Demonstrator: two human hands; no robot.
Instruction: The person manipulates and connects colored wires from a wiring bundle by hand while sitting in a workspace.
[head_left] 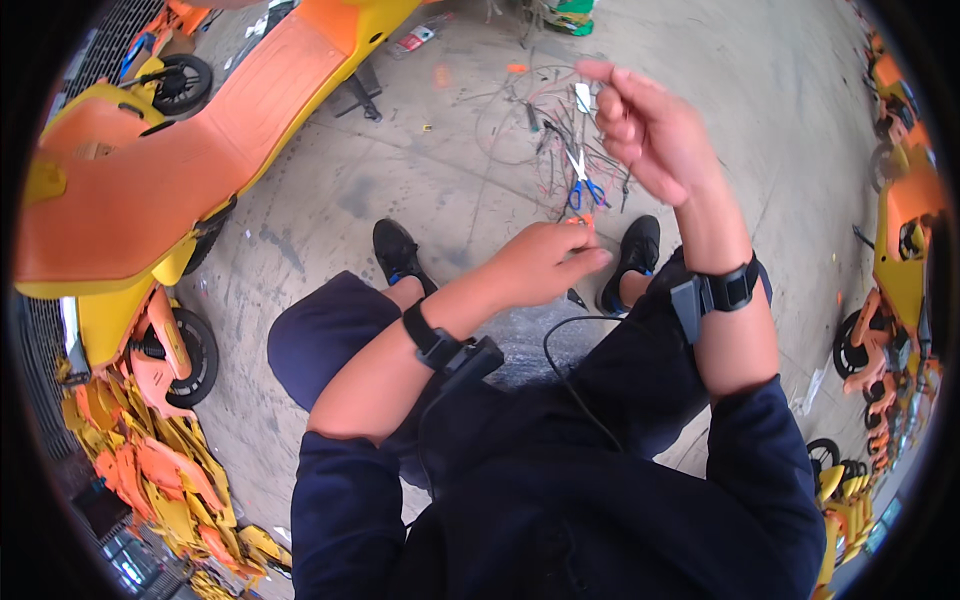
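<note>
My left hand [548,264] is in front of me between my knees, back up, fingers curled under and the thumb stretched beside them. What it holds, if anything, is hidden. A small orange piece [580,219] shows just past its fingers, and a dark pointed tip [576,298] below it. My right hand [655,130] is raised farther forward, its index finger stretched out, the thumb apart and the other fingers loosely bent; I see nothing in it. Scissors with blue handles [584,190] lie on the floor between the hands, among tangled thin wires [550,130] with a white tag [583,97].
At the left stands a large orange and yellow scooter body [240,110]. Behind it lies a heap of orange and yellow panels [165,470]. More scooters [905,240] line the right side. Clear plastic film [540,345] is below me. A black cable [560,365] crosses my lap.
</note>
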